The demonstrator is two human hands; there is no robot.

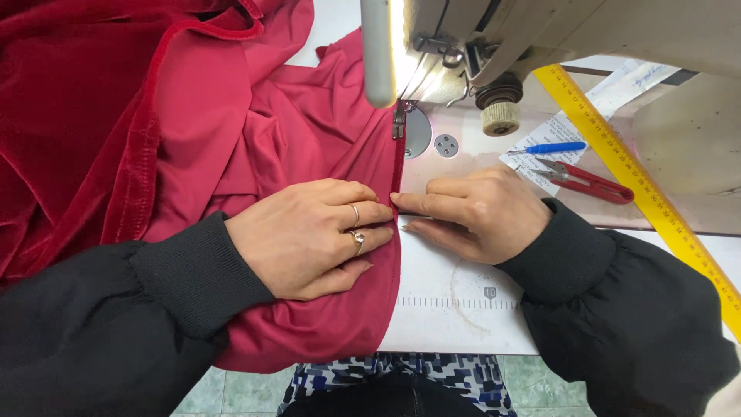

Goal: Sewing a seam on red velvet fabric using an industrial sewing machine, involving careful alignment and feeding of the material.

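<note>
A red garment (231,131) of velvet and smooth lining lies over the left of the sewing table, its right edge running under the presser foot (398,123) of a sewing machine (540,38). My left hand (309,235), with two rings, presses flat on the red cloth near its edge. My right hand (475,212) rests on the table beside that edge, its fingertips touching the seam and nearly meeting the left fingers. Both arms wear black sleeves.
A yellow ruler (648,193) lies diagonally at the right. Red thread snips (587,181) and a blue pen (552,147) rest on paper slips behind my right hand. The white table (455,309) carries a printed scale. Green floor tiles show below.
</note>
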